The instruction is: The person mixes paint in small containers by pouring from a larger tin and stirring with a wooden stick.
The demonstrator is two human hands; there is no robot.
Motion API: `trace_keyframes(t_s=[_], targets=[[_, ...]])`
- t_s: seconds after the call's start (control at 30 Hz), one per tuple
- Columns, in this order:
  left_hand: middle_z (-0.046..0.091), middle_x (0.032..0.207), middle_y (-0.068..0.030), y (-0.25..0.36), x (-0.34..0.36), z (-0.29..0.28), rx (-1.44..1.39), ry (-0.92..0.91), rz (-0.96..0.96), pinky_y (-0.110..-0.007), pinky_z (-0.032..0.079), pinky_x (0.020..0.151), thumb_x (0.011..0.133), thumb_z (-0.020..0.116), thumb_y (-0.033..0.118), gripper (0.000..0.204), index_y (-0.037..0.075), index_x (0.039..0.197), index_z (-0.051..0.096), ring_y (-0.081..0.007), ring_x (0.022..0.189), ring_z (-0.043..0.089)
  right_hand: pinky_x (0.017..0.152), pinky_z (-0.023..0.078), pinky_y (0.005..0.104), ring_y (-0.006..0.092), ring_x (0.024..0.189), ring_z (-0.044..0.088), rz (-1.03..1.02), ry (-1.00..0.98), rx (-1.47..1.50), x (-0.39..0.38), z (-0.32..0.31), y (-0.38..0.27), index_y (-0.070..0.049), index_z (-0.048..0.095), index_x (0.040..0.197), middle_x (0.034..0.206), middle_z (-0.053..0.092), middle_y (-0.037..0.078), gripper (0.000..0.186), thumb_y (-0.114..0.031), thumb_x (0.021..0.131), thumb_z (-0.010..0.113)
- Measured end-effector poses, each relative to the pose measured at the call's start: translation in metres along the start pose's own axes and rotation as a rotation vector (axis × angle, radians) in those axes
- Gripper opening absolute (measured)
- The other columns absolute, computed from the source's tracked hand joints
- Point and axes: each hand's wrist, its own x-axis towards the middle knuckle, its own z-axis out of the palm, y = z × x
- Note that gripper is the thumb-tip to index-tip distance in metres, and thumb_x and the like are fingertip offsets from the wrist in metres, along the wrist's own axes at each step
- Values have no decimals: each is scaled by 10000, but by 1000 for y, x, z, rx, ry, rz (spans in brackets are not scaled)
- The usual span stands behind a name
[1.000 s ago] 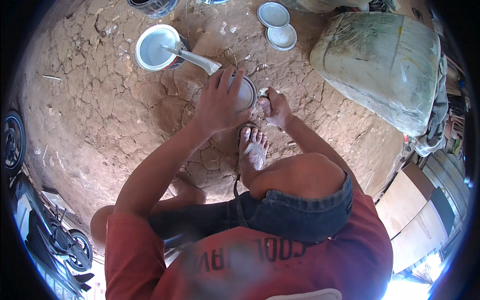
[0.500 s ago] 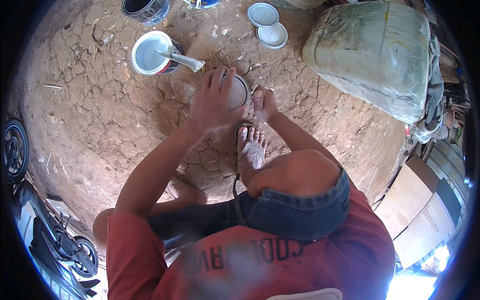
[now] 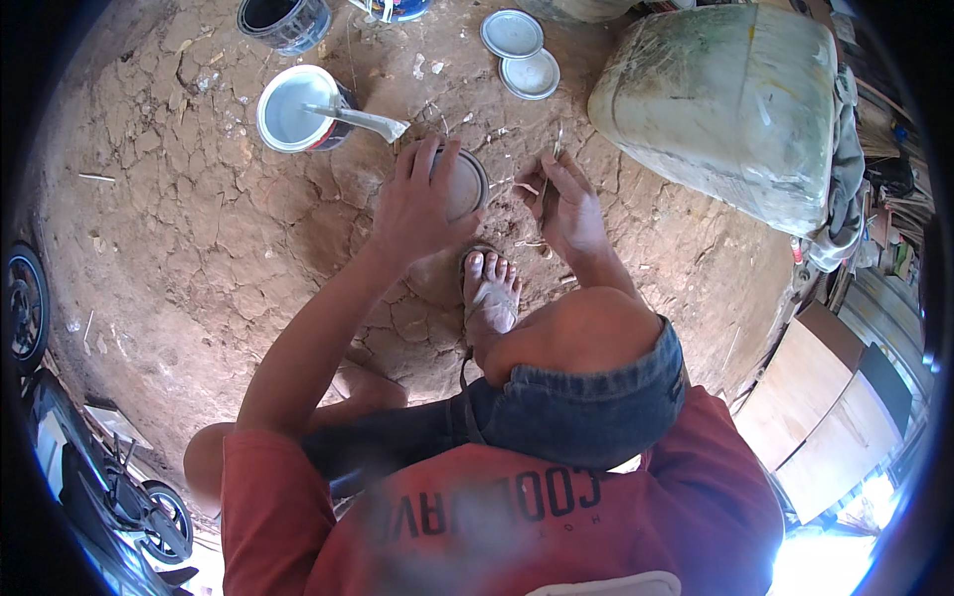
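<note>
My left hand [image 3: 422,204] lies over a closed round can [image 3: 466,187] with a dull grey lid and dark rim, fingers across the top and thumb at the near edge. Much of the can is hidden beneath that hand. To its right, apart from the can, my right hand [image 3: 574,209] is closed in a pinch on a thin, stick-like tool [image 3: 557,139]; its tip pokes out past the fingers, and its exact kind cannot be made out. Left of the can stands an open paint can [image 3: 264,111] of whitish paint, with a paint-coated brush [image 3: 363,121] laid across its rim.
Two round lids [image 3: 530,74] lie on the cracked earth floor [image 3: 229,219] beyond my hands. A dark bucket [image 3: 286,25] stands at the far left. A large cloudy plastic container [image 3: 725,109] fills the far right. My sandalled foot [image 3: 491,293] rests just nearer than the can.
My right hand has drawn away from the can's edge to the right and turned, so the thin tool now shows. My left hand stays on the lid.
</note>
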Motion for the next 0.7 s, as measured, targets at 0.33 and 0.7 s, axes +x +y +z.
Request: trace_keyframes(t_s=[0.33, 0.7], targets=[[538, 1311, -125, 43, -7, -21, -15, 17, 124, -500, 291, 1114, 861, 700, 432, 572, 57, 1285, 614, -365, 1247, 480, 981, 539, 442, 304, 1169, 621, -9, -6, -3, -17, 3, -16, 26, 423, 1260, 1227, 595, 200, 252, -80, 1039, 481], [642, 925, -109, 51, 10, -34, -190, -259, 133, -476, 367, 894, 933, 619, 256, 209, 74, 890, 712, -321, 962, 590, 993, 498, 465, 347, 1200, 616, -772, 356, -1292, -42, -27, -15, -42, 482, 1392, 1275, 631, 188, 545, -296, 950, 674]])
